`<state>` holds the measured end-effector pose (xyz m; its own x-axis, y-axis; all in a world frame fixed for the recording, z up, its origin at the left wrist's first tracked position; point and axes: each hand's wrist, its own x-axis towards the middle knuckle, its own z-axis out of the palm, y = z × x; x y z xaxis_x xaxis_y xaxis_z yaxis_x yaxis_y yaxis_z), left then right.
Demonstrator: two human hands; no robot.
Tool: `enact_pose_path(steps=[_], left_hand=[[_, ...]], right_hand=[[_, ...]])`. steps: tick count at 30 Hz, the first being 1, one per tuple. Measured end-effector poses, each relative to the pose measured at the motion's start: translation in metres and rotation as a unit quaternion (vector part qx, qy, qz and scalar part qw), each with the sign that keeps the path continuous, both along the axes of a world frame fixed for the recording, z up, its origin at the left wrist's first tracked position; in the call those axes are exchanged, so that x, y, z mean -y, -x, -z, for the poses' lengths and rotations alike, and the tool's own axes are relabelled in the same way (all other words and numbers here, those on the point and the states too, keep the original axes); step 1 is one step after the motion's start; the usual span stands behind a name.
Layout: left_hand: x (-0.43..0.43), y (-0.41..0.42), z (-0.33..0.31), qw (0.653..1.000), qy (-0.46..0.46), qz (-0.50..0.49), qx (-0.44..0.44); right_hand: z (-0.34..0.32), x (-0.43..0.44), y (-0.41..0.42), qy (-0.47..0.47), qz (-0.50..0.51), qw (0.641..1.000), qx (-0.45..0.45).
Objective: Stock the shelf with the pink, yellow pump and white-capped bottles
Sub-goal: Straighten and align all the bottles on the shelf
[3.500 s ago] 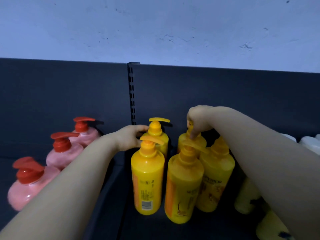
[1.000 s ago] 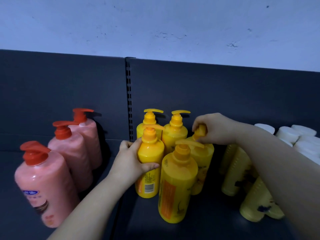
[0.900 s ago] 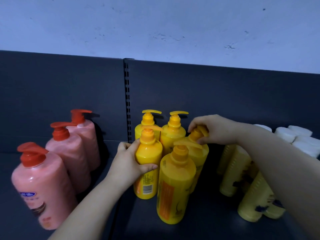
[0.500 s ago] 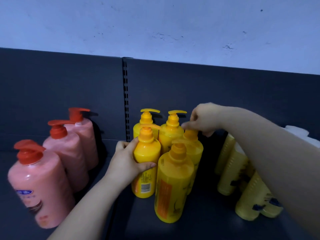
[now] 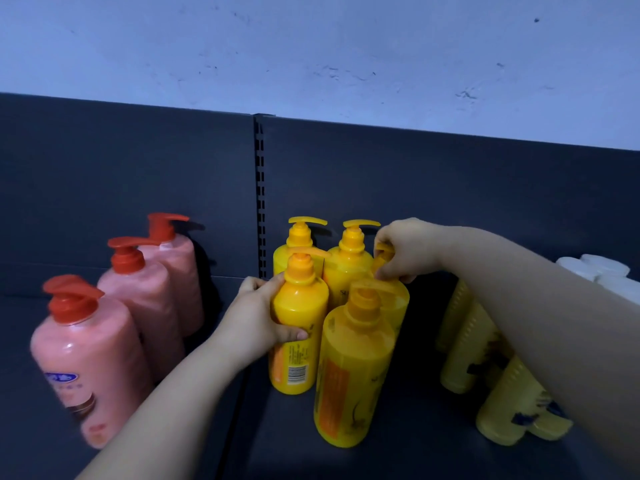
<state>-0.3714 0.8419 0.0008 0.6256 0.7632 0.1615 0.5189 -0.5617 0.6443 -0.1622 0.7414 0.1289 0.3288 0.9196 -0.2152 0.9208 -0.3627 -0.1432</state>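
Note:
Several yellow pump bottles stand grouped on the dark shelf (image 5: 284,438). My left hand (image 5: 258,318) grips the body of the front-left yellow bottle (image 5: 298,341). My right hand (image 5: 403,252) pinches the pump head of a middle yellow bottle (image 5: 398,299), whose pump is mostly hidden by my fingers. The nearest yellow bottle (image 5: 353,379) stands free in front. Three pink bottles with red pumps (image 5: 86,362) stand in a diagonal row at left. Pale yellow white-capped bottles (image 5: 474,355) stand at right, partly hidden behind my right forearm.
A dark back panel with a slotted upright (image 5: 260,202) rises behind the bottles. White caps (image 5: 602,271) of more bottles show at the far right. Bare shelf floor lies between the pink and yellow groups and in front of them.
My right hand has dropped from above the pump back onto the middle yellow bottle's pump head. My left hand keeps its grip on the front-left yellow bottle.

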Motion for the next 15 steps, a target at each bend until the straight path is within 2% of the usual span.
enact_pose_path(steps=[5,9,15], left_hand=[[0.0,0.001,-0.001,1.0,-0.007,0.003,0.001],[-0.001,0.001,0.0,1.0,-0.008,0.001,0.005],[0.0,0.0,0.0,1.0,-0.014,0.002,0.007]], right_hand=[[-0.005,0.006,-0.009,0.004,-0.061,0.998,-0.014],[-0.006,0.0,-0.01,0.009,-0.129,0.991,0.034],[-0.004,-0.015,-0.003,-0.014,-0.176,0.984,0.039]])
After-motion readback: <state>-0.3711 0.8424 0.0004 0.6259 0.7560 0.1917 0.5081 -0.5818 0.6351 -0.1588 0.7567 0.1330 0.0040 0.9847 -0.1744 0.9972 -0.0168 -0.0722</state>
